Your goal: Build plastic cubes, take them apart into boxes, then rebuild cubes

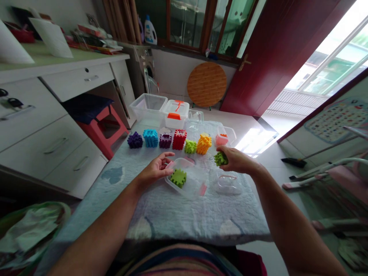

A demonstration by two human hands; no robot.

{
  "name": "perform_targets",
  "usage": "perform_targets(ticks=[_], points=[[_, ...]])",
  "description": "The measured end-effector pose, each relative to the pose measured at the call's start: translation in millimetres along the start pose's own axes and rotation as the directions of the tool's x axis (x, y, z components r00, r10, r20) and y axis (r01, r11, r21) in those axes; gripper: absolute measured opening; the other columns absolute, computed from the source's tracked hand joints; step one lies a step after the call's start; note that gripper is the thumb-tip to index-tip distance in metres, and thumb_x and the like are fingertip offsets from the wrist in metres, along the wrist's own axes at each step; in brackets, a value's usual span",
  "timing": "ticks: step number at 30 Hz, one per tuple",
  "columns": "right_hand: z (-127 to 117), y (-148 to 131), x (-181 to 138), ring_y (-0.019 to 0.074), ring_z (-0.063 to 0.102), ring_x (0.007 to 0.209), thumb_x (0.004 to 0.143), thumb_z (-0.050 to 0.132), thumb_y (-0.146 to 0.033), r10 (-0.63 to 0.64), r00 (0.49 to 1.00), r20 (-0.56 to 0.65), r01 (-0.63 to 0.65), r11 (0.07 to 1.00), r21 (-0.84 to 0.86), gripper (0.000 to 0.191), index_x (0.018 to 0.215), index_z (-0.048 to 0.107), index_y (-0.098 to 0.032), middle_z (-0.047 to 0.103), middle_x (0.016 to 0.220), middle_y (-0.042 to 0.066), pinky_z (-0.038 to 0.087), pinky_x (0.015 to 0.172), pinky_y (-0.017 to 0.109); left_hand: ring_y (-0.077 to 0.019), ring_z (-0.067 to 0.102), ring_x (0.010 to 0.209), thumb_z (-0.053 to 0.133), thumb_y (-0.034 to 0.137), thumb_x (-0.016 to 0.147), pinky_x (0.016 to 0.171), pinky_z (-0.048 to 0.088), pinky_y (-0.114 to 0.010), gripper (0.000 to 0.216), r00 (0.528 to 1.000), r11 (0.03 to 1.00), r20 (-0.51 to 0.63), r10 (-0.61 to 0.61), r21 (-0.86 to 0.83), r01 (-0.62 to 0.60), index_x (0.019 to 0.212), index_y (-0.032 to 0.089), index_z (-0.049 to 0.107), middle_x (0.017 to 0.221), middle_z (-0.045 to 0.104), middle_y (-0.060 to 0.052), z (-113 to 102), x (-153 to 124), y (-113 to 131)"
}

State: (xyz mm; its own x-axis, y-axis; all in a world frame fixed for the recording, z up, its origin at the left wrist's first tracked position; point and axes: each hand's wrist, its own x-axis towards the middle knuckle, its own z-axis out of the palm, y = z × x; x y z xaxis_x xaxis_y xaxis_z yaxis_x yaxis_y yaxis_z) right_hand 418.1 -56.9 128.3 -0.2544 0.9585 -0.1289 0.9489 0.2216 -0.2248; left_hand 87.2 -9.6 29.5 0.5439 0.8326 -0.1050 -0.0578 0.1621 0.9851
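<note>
Pale blue blanket (172,214) covered the table. Small clear lid (228,183) lay just under the right hand (237,161), on the near side. That hand was closed, its fingertips pinching a second green block (220,158). Left hand (156,168) was loosely curled and half open, its fingertips touching the rim of a clear plastic box (197,178). Green block (178,177) sat inside the box, just right of the left hand. Beyond both hands was a row of cubes: purple cube (135,140), blue cube (151,138), red cube (179,139), orange cube (204,143). Farther off were storage bins (148,105).
</note>
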Motion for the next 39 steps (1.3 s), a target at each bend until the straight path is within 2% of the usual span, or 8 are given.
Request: perform_targets(ticks=[3,5,10,15,24,29,34,39], points=[[-21.3,-41.9,-14.2,0.0233,0.061,0.099,0.070,0.068,-0.023,-0.189,0.982,0.025,0.187,0.980,0.072,0.056,0.124,0.054,-0.017,0.066,0.113,0.011,0.045,0.087,0.033,-0.0173,0.063,0.087,0.083,0.032,0.067,0.082,0.048,-0.032,0.065,0.994,0.997,-0.081,0.073,-0.028,-0.075,0.123,0.021,0.053,0.098,0.062,-0.002,5.9,7.7,-3.2],[-24.7,-70.1,-11.7,0.0232,0.059,0.105,0.071,0.068,-0.021,-0.304,0.950,0.064,0.298,0.950,0.093,0.055,0.124,0.054,-0.018,0.064,0.118,0.011,0.044,0.092,0.033,-0.0178,0.062,0.089,0.082,0.033,0.069,0.085,0.048,-0.034,0.061,0.985,0.992,-0.131,0.112,-0.041,-0.119,0.122,0.020,0.053,0.100,0.063,-0.003,11.4,11.6,-4.8],[0.3,-110.3,12.0,0.0244,0.059,0.102,0.069,0.071,-0.016,-0.440,0.857,0.267,0.458,0.889,-0.007,0.045,0.112,0.059,-0.012,0.065,0.112,0.014,0.045,0.091,0.035,-0.0185,0.061,0.093,0.079,0.035,0.072,0.089,0.045,-0.034,0.054,0.975,0.986,-0.165,0.150,-0.046,-0.160,0.118,0.018,0.056,0.099,0.064,-0.004,21.0,11.6,-5.5],[18.4,-112.3,21.0,0.0245,0.060,0.097,0.071,0.071,-0.016,-0.425,0.824,0.375,0.488,0.868,-0.088,0.038,0.107,0.060,-0.010,0.066,0.105,0.014,0.046,0.086,0.035,-0.0181,0.059,0.092,0.077,0.035,0.075,0.085,0.044,-0.032,0.049,0.978,0.986,-0.148,0.149,-0.047,-0.158,0.117,0.018,0.058,0.099,0.063,-0.004,18.7,9.8,-6.9],[11.4,-121.6,27.2,0.0249,0.060,0.102,0.072,0.075,-0.016,-0.366,0.780,0.507,0.485,0.866,-0.121,0.043,0.112,0.060,-0.009,0.065,0.111,0.016,0.045,0.086,0.033,-0.0173,0.059,0.090,0.077,0.034,0.074,0.083,0.043,-0.030,0.049,0.981,0.987,-0.146,0.130,-0.072,-0.142,0.117,0.019,0.058,0.095,0.062,-0.003,19.1,8.0,-3.8],[7.9,-122.6,27.9,0.0227,0.061,0.097,0.075,0.074,-0.019,-0.355,0.773,0.526,0.484,0.866,-0.128,0.040,0.112,0.063,-0.011,0.065,0.108,0.013,0.045,0.081,0.030,-0.0172,0.059,0.089,0.077,0.035,0.075,0.082,0.043,-0.030,0.049,0.980,0.985,-0.140,0.138,-0.084,-0.151,0.118,0.019,0.058,0.095,0.063,-0.003,18.0,8.2,-5.3],[13.5,-120.9,29.9,0.0195,0.061,0.083,0.075,0.070,-0.014,-0.352,0.783,0.513,0.488,0.859,-0.155,0.028,0.102,0.066,-0.011,0.067,0.096,0.011,0.042,0.069,0.028,-0.0171,0.059,0.090,0.077,0.033,0.075,0.084,0.043,-0.030,0.049,0.981,0.985,-0.134,0.138,-0.086,-0.150,0.118,0.019,0.059,0.097,0.063,-0.003,16.7,9.1,-8.6],[19.4,-121.2,30.8,0.0172,0.060,0.078,0.077,0.063,-0.005,-0.390,0.791,0.471,0.510,0.845,-0.157,0.020,0.096,0.068,-0.010,0.069,0.093,0.011,0.039,0.066,0.027,-0.0173,0.059,0.090,0.077,0.033,0.074,0.085,0.043,-0.030,0.049,0.982,0.986,-0.133,0.132,-0.087,-0.144,0.117,0.019,0.059,0.096,0.063,-0.003,17.1,8.7,-7.6]])
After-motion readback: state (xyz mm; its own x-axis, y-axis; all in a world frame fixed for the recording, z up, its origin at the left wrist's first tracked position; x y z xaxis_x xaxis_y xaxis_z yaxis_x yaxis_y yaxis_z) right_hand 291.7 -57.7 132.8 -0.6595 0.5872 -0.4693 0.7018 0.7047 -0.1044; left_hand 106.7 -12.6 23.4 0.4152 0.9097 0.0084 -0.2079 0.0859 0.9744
